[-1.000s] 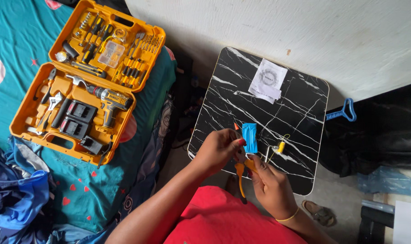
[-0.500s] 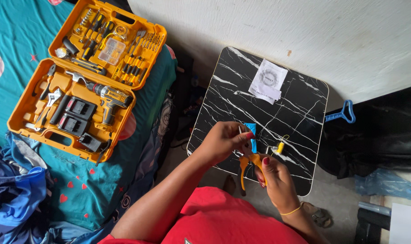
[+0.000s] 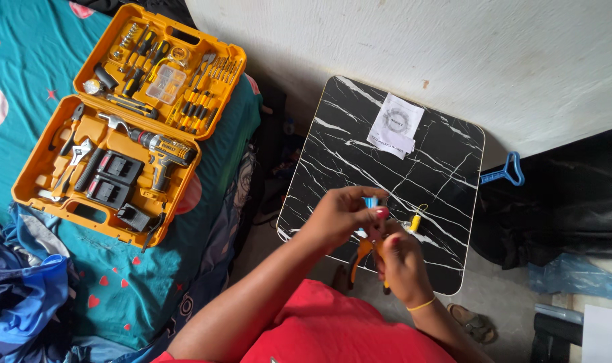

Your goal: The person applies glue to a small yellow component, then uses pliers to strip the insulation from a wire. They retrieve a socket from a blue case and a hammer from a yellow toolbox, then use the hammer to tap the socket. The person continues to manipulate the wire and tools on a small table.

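plain pale wall up top, teal bedspread with red hearts on the left. orange tool case lies open on the bedspread: cordless drill and black battery packs in the lower half, screwdrivers and bits in the lid half. black marble-pattern table sits right of the bed, against the wall. white paper sheet lies flat near the table's far edge. blue-handled tool pokes out past the table's right edge. both hands meet over the table's near edge, touching each other. left hand curled, fingertips pinching a small blue part, mostly hidden by the fingers. right hand clenched around orange-handled pliers, handles hanging below the table edge. small yellow piece with thin wire lies on the table just right of the hands.
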